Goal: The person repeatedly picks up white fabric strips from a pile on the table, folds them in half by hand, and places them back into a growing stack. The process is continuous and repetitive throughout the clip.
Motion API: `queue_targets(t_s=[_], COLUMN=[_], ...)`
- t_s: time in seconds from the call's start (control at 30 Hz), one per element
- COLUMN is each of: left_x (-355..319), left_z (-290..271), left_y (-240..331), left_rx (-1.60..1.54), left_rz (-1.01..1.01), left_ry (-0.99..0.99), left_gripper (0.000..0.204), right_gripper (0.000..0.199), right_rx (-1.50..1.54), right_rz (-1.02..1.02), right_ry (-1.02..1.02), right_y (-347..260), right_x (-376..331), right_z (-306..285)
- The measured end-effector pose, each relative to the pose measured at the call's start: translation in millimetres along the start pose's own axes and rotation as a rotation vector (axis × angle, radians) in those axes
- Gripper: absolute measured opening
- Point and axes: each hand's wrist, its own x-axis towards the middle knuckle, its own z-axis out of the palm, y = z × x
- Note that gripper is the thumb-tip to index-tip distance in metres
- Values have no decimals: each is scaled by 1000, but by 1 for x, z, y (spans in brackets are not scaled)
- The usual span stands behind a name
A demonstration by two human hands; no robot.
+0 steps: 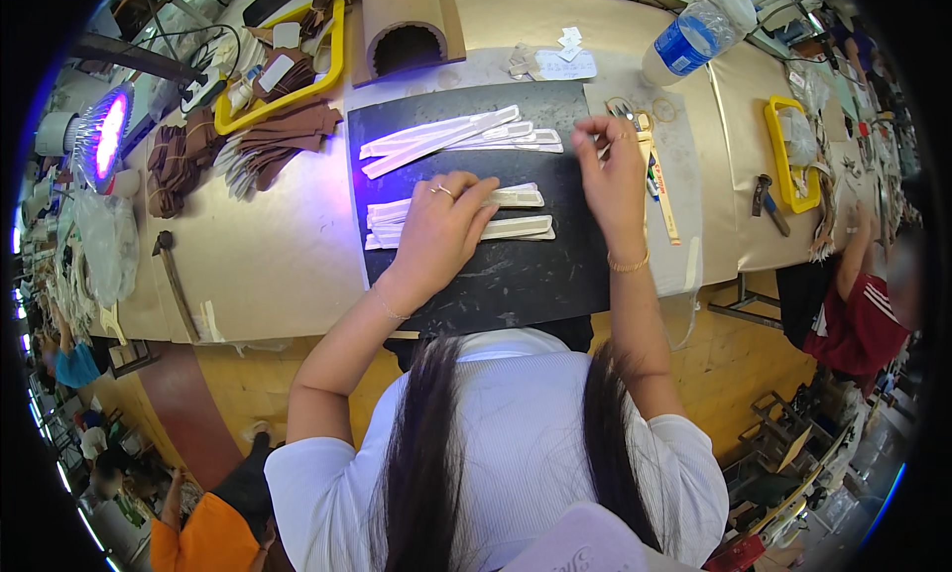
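My left hand (442, 231) lies over the middle of a pile of white strips (517, 197), its fingers bent down and closed on them; their ends show on both sides. Just nearer to me is another row of white strips (516, 229). A third, fanned-out group of white strips (451, 136) lies farther back. All rest on a black mat (496, 294). My right hand (613, 166) hovers at the mat's right edge, fingers loosely curled, thumb and index a little apart. I see nothing between them.
Beside my right hand lie a yellow-handled cutter (645, 126) and a measuring tape strip (665, 210). A bottle (679, 52), a hollow half-round block (402, 22) and a yellow tray (332, 71) stand farther back. Hammers (177, 285) (770, 205) lie left and right.
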Motion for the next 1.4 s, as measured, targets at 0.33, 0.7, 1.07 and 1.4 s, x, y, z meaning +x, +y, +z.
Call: queue_targets(t_s=[0.33, 0.7, 1.07, 1.4], left_x=[9, 22, 68, 60], left_z=[3, -23, -75, -31], left_y=[-8, -7, -32, -38], left_rx=[82, -114, -383, -16], left_rz=[79, -60, -398, -59], left_ry=[10, -239, -225, -20], left_gripper=[15, 6, 20, 27], right_gripper=[17, 10, 17, 13], right_rx=[-326, -548, -268, -334], right_rz=[-319, -408, -267, -297], right_ry=[-481, -827, -803, -856], right_y=[58, 72, 78, 72], right_x=[139, 178, 167, 175], right_z=[55, 76, 63, 57])
